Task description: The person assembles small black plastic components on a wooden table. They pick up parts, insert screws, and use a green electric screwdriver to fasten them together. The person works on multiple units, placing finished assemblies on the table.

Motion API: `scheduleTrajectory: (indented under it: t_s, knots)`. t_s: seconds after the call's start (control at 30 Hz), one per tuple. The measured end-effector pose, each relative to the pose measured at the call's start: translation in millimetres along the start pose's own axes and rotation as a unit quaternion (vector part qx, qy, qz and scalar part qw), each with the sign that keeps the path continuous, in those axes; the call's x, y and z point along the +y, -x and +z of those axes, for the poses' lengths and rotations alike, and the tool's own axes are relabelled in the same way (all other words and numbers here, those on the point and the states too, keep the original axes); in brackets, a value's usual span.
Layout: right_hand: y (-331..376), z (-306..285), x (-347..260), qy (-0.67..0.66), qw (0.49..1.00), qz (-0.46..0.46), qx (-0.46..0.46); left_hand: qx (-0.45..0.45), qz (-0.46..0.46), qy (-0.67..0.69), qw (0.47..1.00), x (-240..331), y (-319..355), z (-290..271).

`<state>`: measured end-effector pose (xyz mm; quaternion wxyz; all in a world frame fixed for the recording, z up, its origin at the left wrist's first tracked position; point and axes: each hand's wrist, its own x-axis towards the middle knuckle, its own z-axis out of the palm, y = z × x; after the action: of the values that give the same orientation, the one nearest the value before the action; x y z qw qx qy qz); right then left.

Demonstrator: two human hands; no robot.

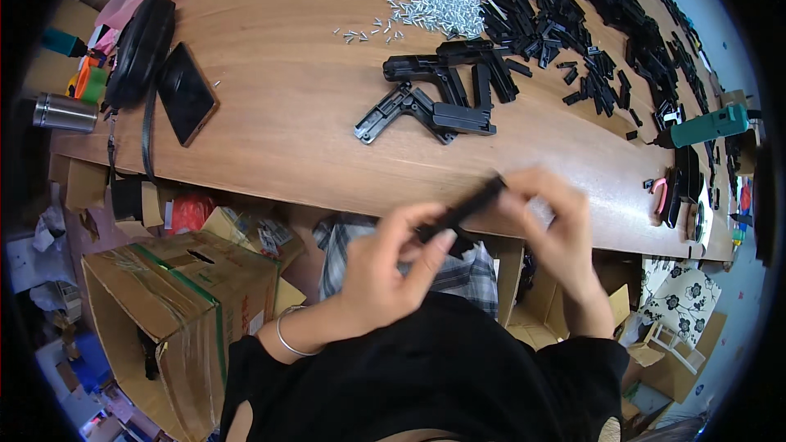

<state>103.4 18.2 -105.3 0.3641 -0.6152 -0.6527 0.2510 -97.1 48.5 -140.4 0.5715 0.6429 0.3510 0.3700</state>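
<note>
My left hand (391, 266) and my right hand (553, 225) hold a narrow black plastic strip (468, 205) between them, just over the near edge of the wooden table (295, 115). The left fingers pinch its lower end, the right fingers its upper end. A silver bangle sits on my left wrist. On the table beyond lie a few assembled black plastic brackets (438, 94), a heap of small silver screws (438, 4) and a long pile of loose black plastic parts (573, 8).
A dark phone (186, 92), a black pouch (141, 49) and a steel flask (64, 112) lie at the left. A green electric screwdriver (708, 127) rests at the right edge. An open cardboard box (176, 311) stands on the floor to my left.
</note>
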Motion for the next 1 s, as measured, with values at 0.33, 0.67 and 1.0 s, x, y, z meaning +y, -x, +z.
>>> scheduleTrajectory:
  t_s: [0.33,0.67,1.0]
  knots:
    - [-89.5,-11.5,42.9,0.296,0.952,0.022,0.076,0.074,0.187,-0.504,0.840,-15.5,-32.1,-4.5]
    - [-71.5,-64.3,44.8,0.027,0.974,0.153,0.167,-0.053,0.239,-0.331,0.911,5.8,-42.4,-25.1]
    - [-73.0,-54.1,-23.4,0.084,0.982,-0.165,0.036,-0.076,0.148,0.043,0.985,-22.0,-59.2,-3.8]
